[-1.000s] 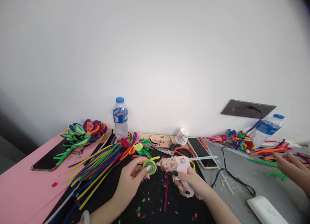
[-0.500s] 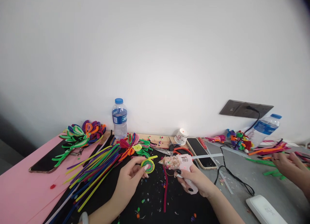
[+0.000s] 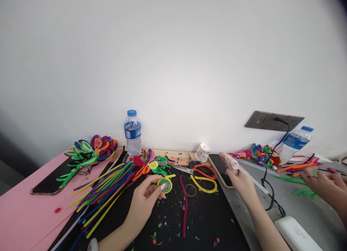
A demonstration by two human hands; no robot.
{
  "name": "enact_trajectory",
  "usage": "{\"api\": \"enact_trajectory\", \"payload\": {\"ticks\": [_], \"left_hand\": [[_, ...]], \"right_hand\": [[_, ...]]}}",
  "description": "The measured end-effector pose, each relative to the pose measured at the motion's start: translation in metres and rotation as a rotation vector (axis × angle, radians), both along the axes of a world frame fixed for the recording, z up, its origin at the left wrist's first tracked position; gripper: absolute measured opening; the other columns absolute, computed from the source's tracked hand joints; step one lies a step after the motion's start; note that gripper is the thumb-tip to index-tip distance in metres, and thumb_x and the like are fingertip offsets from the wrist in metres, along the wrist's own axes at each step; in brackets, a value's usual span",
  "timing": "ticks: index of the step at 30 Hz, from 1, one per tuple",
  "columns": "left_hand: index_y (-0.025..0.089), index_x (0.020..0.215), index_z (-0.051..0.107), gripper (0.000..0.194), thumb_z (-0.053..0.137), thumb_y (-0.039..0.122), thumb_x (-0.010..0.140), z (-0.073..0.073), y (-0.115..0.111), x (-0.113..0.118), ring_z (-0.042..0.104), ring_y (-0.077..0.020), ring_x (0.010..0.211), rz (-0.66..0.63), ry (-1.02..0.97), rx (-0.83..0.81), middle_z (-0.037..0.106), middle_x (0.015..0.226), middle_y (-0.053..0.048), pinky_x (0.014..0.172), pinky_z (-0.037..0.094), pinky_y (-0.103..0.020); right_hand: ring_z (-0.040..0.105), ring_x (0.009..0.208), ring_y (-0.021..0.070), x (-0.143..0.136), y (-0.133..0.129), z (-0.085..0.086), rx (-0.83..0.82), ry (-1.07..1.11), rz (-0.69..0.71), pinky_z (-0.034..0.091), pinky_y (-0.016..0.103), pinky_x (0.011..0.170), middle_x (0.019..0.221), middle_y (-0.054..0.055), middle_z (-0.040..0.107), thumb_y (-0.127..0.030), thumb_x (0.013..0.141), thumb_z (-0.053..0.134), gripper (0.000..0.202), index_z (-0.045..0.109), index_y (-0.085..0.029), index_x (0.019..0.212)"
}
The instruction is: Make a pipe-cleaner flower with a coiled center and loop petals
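My left hand [image 3: 148, 194] pinches a pipe cleaner coil [image 3: 166, 186], a flat spiral of yellow, green and pink with a short yellow end sticking out. My right hand [image 3: 240, 177] is wrapped round a pale pink glue gun [image 3: 231, 161], over the right part of a phone [image 3: 221, 169]; a clear glue stick trails from its back. Between the hands lie a dark pink pipe cleaner [image 3: 185, 211], a thin ring [image 3: 190, 190] and scissors [image 3: 205, 184] with one orange-red and one yellow handle.
Bundled pipe cleaners [image 3: 104, 196] lie left, beside pipe cleaner flowers [image 3: 93, 149]. A water bottle [image 3: 132, 135] and paper cup [image 3: 202, 152] stand by the wall. A black cord [image 3: 280, 142] runs from the socket. Another person's hand [image 3: 322, 182] works at right, near a white case [image 3: 298, 234].
My right hand has carried the glue gun away from the coil, rightward over the phone, uncovering the scissors and ring. My left hand keeps its pinch on the coil.
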State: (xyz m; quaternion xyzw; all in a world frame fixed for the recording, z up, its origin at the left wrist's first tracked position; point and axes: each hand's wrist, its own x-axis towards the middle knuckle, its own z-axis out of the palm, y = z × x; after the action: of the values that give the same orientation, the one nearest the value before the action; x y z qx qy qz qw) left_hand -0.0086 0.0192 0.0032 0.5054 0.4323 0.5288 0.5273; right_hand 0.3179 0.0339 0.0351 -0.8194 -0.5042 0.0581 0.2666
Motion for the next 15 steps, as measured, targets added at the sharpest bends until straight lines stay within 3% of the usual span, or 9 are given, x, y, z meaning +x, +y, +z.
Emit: {"api": "enact_trajectory", "payload": {"ticks": [5,9,15], "left_hand": [[0.018,0.089,0.061,0.02,0.064,0.03,0.073,0.0,0.001,0.001,0.062,-0.0134,0.054,-0.002,-0.009,-0.002,0.063,0.07,0.001,0.055,0.052,-0.025],[0.018,0.088,0.062,0.02,0.065,0.03,0.072,0.001,0.001,0.001,0.062,-0.0134,0.053,0.0,-0.013,-0.009,0.064,0.073,0.0,0.054,0.051,-0.025],[0.018,0.09,0.06,0.02,0.064,0.029,0.074,-0.002,0.001,0.001,0.06,-0.0122,0.053,-0.023,-0.045,-0.012,0.062,0.072,0.002,0.054,0.05,-0.024]], "right_hand": [[0.062,0.075,0.03,0.033,-0.001,-0.004,-0.166,-0.208,-0.182,0.041,0.031,0.058,0.082,0.015,0.066,-0.042,0.078,0.041,0.039,0.058,-0.014,0.099],[0.063,0.081,0.0332,0.051,-0.003,-0.009,-0.293,-0.272,-0.265,0.043,0.035,0.058,0.089,0.02,0.065,-0.039,0.08,0.038,0.041,0.059,-0.01,0.1],[0.06,0.089,0.0385,0.059,-0.002,-0.02,-0.254,-0.352,-0.265,0.044,0.042,0.069,0.09,0.028,0.06,-0.031,0.08,0.039,0.042,0.06,-0.001,0.099]]}}
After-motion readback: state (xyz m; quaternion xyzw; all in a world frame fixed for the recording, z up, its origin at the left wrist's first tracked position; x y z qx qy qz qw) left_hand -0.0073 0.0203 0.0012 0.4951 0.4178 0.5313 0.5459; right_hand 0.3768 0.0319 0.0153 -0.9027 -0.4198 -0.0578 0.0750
